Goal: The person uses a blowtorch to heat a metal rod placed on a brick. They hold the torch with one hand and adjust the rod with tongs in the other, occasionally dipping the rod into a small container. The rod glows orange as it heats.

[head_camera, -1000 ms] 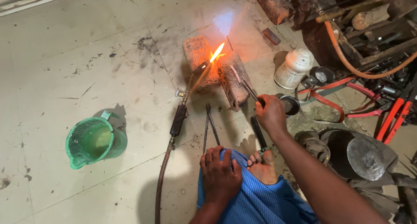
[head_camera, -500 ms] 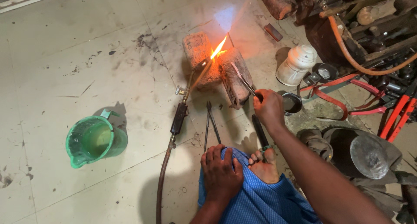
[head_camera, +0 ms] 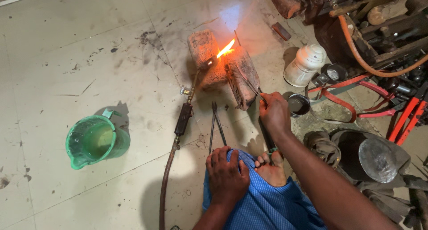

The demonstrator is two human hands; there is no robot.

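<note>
- Two hands are in view, and only the right hand [head_camera: 274, 114] is at work: it is closed around a thin dark metal rod [head_camera: 244, 80], which looks like tongs, though I cannot tell for sure.
- The rod's long axis runs from the hand up and to the left, and its far end lies on the reddish worn bricks [head_camera: 243, 71], just beside the orange flame [head_camera: 225, 48].
- The flame comes from a brass-tipped gas torch with a black grip [head_camera: 184, 116], which lies alone on the pale concrete floor [head_camera: 89, 56]; its axis also points up and right, toward the bricks, so torch and rod meet at the same spot from two sides.
- The left hand [head_camera: 227, 176] rests flat, fingers spread, on the blue checked cloth [head_camera: 267, 207] over the knee; it holds nothing and is farther from the bricks than the right hand.
- A second pair of dark metal tongs [head_camera: 216, 127] lies on the floor between the torch and the right hand, nearer to the left hand.
- A green plastic jug [head_camera: 96, 141] stands well apart, to the left.
</note>
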